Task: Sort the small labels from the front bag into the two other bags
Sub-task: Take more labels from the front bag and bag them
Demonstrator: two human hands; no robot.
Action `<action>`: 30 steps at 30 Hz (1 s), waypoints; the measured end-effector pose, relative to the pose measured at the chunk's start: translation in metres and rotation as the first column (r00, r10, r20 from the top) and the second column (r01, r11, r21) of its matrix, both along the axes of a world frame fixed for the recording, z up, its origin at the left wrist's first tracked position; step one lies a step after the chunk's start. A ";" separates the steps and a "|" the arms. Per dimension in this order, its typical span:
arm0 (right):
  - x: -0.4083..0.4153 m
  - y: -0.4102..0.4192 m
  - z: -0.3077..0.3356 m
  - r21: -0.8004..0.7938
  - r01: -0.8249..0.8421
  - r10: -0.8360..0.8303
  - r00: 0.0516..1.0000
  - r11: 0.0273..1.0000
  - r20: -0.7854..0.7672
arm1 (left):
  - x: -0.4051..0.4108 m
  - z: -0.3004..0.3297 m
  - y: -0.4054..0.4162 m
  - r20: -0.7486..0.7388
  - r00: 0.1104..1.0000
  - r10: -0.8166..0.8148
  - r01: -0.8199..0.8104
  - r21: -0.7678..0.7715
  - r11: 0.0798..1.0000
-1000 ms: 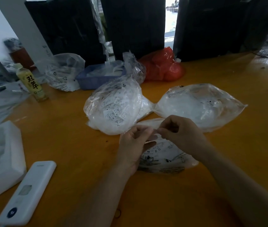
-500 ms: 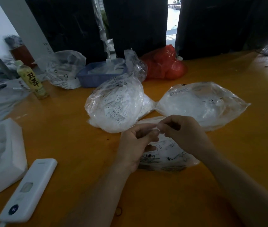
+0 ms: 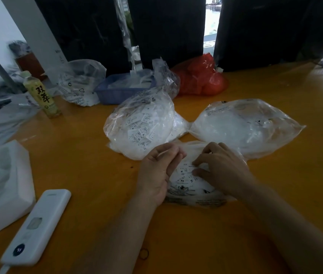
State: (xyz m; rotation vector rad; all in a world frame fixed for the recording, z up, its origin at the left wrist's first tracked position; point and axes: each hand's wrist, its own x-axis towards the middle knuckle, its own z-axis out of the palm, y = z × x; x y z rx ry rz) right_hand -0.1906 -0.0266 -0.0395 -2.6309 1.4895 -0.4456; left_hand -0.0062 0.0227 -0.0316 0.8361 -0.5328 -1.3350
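The front bag [image 3: 190, 191] lies open on the orange table [image 3: 81, 175], with small white size labels [image 3: 186, 175] showing inside. My right hand [image 3: 222, 171] reaches into its mouth, and thumb and forefinger pinch at a label there. My left hand [image 3: 158, 171] hovers at the bag's left edge, its fingers curled round a pale label strip. Behind them lie the two other bags: the left bag [image 3: 141, 125], bulging with printed labels, and the right bag [image 3: 245, 125], flatter and cloudy.
A white power bank [image 3: 36, 226] and a white foam box [image 3: 0, 184] sit at the left front. At the back stand a tea bottle [image 3: 42, 95], a clear bag [image 3: 81, 84], a blue basket [image 3: 125, 89] and a red bag [image 3: 200, 80]. A rubber band [image 3: 144, 254] lies near my left forearm.
My hands were pinching together above the front bag. They have parted: the right hand dropped into the bag's labels, while the left stays curled beside it.
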 end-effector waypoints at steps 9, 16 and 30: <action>-0.005 0.005 0.013 0.009 -0.071 0.068 0.980 0.997 0.188 | 0.000 0.000 0.000 -0.027 1.000 0.010 -0.008 0.076 0.997; -0.018 0.012 0.035 0.182 -0.006 -0.123 0.713 0.983 0.690 | -0.002 0.001 0.002 0.012 1.000 -0.003 0.002 0.078 0.997; -0.018 0.007 0.029 0.316 -0.036 -0.258 0.493 0.948 0.831 | -0.004 -0.002 0.003 0.015 1.000 -0.010 0.009 0.074 0.997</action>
